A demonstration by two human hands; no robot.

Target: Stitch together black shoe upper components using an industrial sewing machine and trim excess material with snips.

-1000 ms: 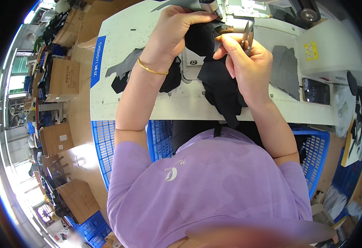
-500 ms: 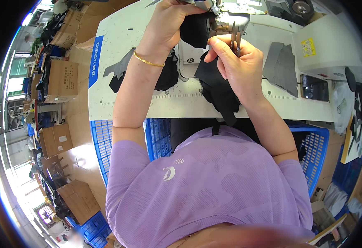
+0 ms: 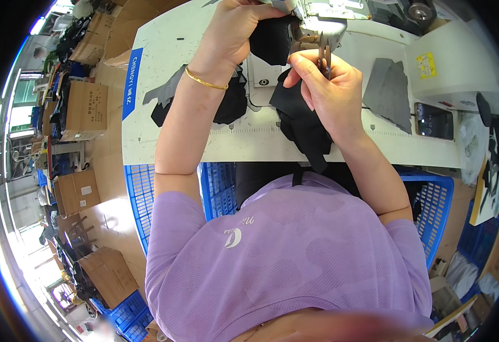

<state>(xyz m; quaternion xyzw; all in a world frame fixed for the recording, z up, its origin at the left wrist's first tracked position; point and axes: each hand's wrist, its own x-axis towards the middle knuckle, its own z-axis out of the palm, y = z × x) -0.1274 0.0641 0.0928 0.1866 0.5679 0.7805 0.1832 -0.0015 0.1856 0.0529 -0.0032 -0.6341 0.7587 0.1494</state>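
Note:
At the sewing machine (image 3: 312, 37), my left hand (image 3: 232, 34) is closed on the upper left edge of a black fabric piece (image 3: 271, 43), holding it beside the needle area. My right hand (image 3: 332, 85) has small dark thread snips (image 3: 325, 60) tucked in its fingers, blades pointing up. Its thumb and forefinger pinch close to the lower right edge of that fabric; whether they grip cloth or thread is too small to tell. Under the right hand a black fabric bundle (image 3: 301, 119) hangs over the table's front edge. More black cloth (image 3: 232, 102) lies behind my left forearm.
Grey fabric (image 3: 386, 94) and a phone (image 3: 433, 121) lie on the right of the white table (image 3: 204, 154). Grey cloth (image 3: 167, 88) is at the left. Blue crates (image 3: 138, 196) stand below the front edge. Cardboard boxes (image 3: 84, 111) line the floor at the left.
Both hands keep nearly the same pose. The black fabric piece and my left hand have shifted very slightly to the right.

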